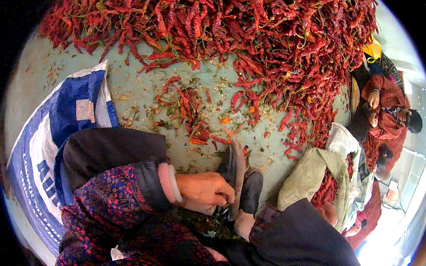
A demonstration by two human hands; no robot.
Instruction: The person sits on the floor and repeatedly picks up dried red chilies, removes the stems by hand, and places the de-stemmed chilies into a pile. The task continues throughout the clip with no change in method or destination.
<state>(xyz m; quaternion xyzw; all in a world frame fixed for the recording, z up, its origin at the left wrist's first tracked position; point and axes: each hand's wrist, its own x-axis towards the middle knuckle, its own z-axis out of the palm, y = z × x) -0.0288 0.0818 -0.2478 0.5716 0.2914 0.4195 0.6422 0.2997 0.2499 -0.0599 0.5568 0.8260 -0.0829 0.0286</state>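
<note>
My left hand (205, 190), coming out of a pink and white cuff, has its fingers curled at the side of a dark shoe (231, 167). Its palm is hidden, so I cannot tell whether it holds anything small. Beneath it lie dark green plant scraps (205, 223) between my legs. A strip of skin shows in my lap, and part of a hand (329, 213) shows at a sack beyond my right knee; whether either is my right hand is unclear. Before me, dried red chilli peppers (251, 29) form a large heap.
A blue and white woven sack (40, 139) with writing lies at left. An olive cloth sack (302, 179) at right has chillies in its mouth. Loose chillies (187, 105) and seeds litter the floor (134, 90). A person in reddish-brown clothes (384, 102) sits at far right.
</note>
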